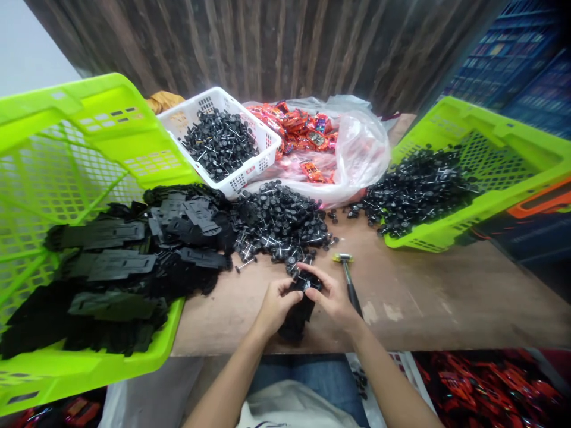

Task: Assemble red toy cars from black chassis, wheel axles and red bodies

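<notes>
Near the table's front edge, my left hand (275, 304) grips the left side of a black plastic toy car base (300, 315). From the other side, my right hand (335, 300) closes on its upper end, thumb pressed near a small pale spot. My right index finger reaches toward the wheels just beyond. Behind both hands lies a heap of black wheels on metal axles (285, 223). A small hammer (350, 282) with a dark handle rests beside my right hand. My fingers hide part of the base.
At left, a tipped green crate (173, 339) holds stacked black car bases (120, 264). A white basket (263, 163) of wheel axles stands behind. Plastic-bagged red car bodies (307, 128) lie at the back. Another green crate (504, 142) spills wheels at right. Red cars (482, 380) sit below the table (428, 303).
</notes>
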Motion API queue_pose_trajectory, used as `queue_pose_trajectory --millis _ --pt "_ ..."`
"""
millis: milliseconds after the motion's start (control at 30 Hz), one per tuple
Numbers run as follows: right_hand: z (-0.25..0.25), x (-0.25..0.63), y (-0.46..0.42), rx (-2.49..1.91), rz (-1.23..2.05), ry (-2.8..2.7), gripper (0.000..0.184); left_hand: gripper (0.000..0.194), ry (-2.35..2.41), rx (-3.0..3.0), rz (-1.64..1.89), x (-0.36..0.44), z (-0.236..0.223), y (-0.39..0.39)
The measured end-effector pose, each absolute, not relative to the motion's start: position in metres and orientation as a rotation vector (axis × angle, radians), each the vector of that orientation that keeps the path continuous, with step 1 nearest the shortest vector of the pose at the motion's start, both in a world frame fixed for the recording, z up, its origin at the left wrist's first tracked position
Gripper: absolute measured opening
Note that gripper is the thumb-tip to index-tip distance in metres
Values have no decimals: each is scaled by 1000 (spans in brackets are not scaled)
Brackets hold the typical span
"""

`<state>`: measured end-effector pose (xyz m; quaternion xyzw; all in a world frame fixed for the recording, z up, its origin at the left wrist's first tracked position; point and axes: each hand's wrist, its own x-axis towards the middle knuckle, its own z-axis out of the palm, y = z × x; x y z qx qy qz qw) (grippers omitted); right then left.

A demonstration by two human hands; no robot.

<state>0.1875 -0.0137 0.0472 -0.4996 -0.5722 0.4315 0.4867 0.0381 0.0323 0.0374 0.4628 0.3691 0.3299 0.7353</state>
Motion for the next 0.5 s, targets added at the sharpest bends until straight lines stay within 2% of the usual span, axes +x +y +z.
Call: queue_pose_trajectory --millis 167,267,367,500 --pt "43 204 -5 -1333 882 -1635 51 11 843 1023 742 41 34 35" --pt "38 234 26 -1703 522 -1545 56 15 884 939 827 42 36 35" --pt "36 261 58 -2148 159 -1413 50 30 898 843 935 43 37 37" --pt "42 251 59 -2214 133 -1375 43 49 983 673 1126 46 32 43"
